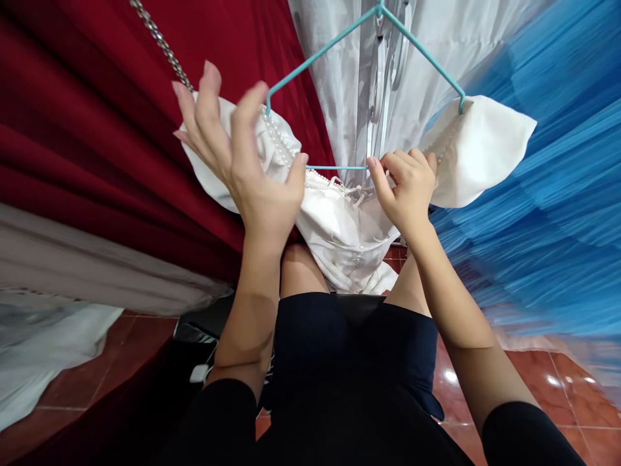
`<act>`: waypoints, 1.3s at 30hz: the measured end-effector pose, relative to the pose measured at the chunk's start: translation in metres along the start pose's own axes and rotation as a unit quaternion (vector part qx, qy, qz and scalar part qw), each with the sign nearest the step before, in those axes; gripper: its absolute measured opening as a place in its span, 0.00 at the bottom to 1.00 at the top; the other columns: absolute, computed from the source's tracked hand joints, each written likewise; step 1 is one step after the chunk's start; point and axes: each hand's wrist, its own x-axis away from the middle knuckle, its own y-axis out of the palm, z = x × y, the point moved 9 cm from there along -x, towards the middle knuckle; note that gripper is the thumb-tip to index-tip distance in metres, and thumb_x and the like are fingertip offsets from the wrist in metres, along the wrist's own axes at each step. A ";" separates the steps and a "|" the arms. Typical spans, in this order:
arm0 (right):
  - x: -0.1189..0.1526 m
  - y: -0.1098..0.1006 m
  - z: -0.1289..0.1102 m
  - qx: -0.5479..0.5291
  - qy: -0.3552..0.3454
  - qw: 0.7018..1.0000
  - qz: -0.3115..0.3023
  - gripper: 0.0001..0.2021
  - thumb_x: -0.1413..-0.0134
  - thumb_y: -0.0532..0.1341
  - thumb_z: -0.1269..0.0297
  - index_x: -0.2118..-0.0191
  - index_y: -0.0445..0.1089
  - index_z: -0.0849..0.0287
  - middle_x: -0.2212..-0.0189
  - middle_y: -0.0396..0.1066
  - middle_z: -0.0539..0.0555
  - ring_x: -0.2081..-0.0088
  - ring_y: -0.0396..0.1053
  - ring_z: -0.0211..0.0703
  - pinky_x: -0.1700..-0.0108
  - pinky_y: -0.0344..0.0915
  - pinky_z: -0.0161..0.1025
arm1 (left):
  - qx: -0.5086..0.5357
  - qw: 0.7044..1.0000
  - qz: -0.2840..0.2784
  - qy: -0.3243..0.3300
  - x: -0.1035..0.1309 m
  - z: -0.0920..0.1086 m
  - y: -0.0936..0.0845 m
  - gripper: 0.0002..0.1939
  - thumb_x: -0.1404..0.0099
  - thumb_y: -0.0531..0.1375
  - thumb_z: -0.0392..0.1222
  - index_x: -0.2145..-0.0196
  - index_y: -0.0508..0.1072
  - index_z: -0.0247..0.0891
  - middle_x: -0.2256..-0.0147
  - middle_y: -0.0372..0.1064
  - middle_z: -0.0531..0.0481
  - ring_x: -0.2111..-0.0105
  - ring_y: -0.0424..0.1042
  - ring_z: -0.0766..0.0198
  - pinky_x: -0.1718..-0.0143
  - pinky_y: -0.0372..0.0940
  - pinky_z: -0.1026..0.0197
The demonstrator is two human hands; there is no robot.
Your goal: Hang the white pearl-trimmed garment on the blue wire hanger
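A white dress (pixel 347 230) with puffed sleeves and a pearl-beaded neckline hangs from a light-blue hanger (pixel 320 55) in front of me. My left hand (pixel 257 168) is raised over the left sleeve, slightly blurred, its fingers spread apart and nothing between them. On the other side, my right hand (pixel 405 184) is closed at the neckline beside the right sleeve (pixel 485 152). Its thumb lies by the hanger's lower bar. The curled fingers hide part of the dress edge, which they appear to grip. Small white ties show at the middle of the neckline.
Dark red fabric (pixel 121 129) hangs on the left, with a beaded strap (pixel 162 45) near the sleeve. Blue tulle (pixel 548 213) crowds the right side. White garments (pixel 330 71) hang behind the hanger. Red floor tiles (pixel 533 375) lie below.
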 end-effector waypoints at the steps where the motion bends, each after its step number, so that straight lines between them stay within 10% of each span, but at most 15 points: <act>1: 0.001 0.000 0.000 -0.003 0.000 1.000 0.001 0.28 0.31 0.47 0.41 0.74 0.61 0.58 0.77 0.60 0.52 0.65 0.61 0.43 0.49 0.57 0.47 | -0.007 1.000 0.010 -0.009 -0.002 -0.010 0.000 0.35 0.42 0.68 0.36 0.39 0.63 0.51 0.36 0.58 0.54 0.33 0.53 0.47 0.29 0.42 0.40; 6: 0.003 -0.004 0.004 -0.003 0.005 1.000 -0.008 0.29 0.35 0.51 0.37 0.76 0.59 0.58 0.77 0.59 0.52 0.64 0.62 0.45 0.47 0.57 0.49 | 0.055 0.996 -0.067 -0.031 -0.014 -0.045 0.014 0.19 0.35 0.54 0.22 0.53 0.70 0.40 0.56 0.70 0.58 0.54 0.70 0.67 0.47 0.64 0.60; 11: 0.001 -0.014 0.006 0.006 -0.002 1.000 -0.018 0.30 0.36 0.51 0.35 0.76 0.59 0.58 0.78 0.58 0.51 0.64 0.61 0.43 0.48 0.57 0.48 | 0.161 0.979 0.044 -0.119 -0.025 -0.078 0.001 0.14 0.36 0.48 0.20 0.68 0.68 0.33 0.71 0.64 0.56 0.67 0.65 0.71 0.62 0.63 0.66; 16: 0.000 -0.012 0.003 0.001 0.001 1.000 -0.024 0.30 0.34 0.49 0.36 0.76 0.60 0.58 0.78 0.58 0.52 0.65 0.60 0.43 0.49 0.55 0.47 | 0.324 0.874 0.119 -0.341 -0.010 -0.128 0.012 0.17 0.36 0.40 0.22 0.67 0.64 0.33 0.71 0.62 0.51 0.70 0.68 0.66 0.64 0.67 0.61; 19: 0.000 -0.008 0.000 -0.006 -0.001 1.000 -0.025 0.30 0.33 0.49 0.38 0.75 0.61 0.58 0.78 0.59 0.51 0.66 0.60 0.42 0.50 0.55 0.46 | 0.268 0.904 0.188 -0.274 0.005 -0.136 -0.010 0.14 0.40 0.46 0.21 0.68 0.67 0.32 0.70 0.66 0.49 0.68 0.71 0.64 0.59 0.69 0.58; 24: 0.000 0.000 -0.003 -0.010 0.006 0.999 -0.037 0.28 0.33 0.50 0.39 0.75 0.63 0.58 0.78 0.61 0.52 0.65 0.60 0.42 0.51 0.54 0.46 | 0.103 0.980 0.102 -0.139 0.040 -0.099 -0.026 0.12 0.47 0.57 0.23 0.68 0.76 0.34 0.66 0.76 0.50 0.62 0.75 0.58 0.53 0.69 0.52; 28: 0.000 0.002 -0.004 -0.022 0.010 0.999 -0.031 0.28 0.34 0.51 0.38 0.74 0.64 0.58 0.77 0.62 0.53 0.64 0.61 0.43 0.51 0.55 0.46 | 0.150 0.982 0.111 -0.038 0.049 -0.031 -0.032 0.14 0.46 0.57 0.23 0.80 0.71 0.40 0.74 0.70 0.51 0.66 0.70 0.58 0.59 0.65 0.50; 32: 0.003 0.000 -0.007 -0.027 0.012 0.999 -0.034 0.28 0.33 0.51 0.39 0.73 0.65 0.59 0.75 0.64 0.53 0.63 0.63 0.43 0.50 0.56 0.47 | 0.265 0.961 0.040 0.066 0.029 0.035 -0.015 0.15 0.39 0.56 0.24 0.71 0.74 0.43 0.65 0.74 0.50 0.54 0.72 0.55 0.48 0.67 0.46; 39: 0.012 -0.024 -0.014 -0.108 -0.040 0.992 -0.049 0.19 0.31 0.51 0.47 0.51 0.72 0.52 0.59 0.73 0.55 0.53 0.68 0.49 0.42 0.61 0.55 | 0.135 0.971 -0.197 0.002 0.027 0.035 0.042 0.14 0.35 0.55 0.30 0.58 0.76 0.43 0.60 0.76 0.52 0.58 0.72 0.54 0.41 0.55 0.43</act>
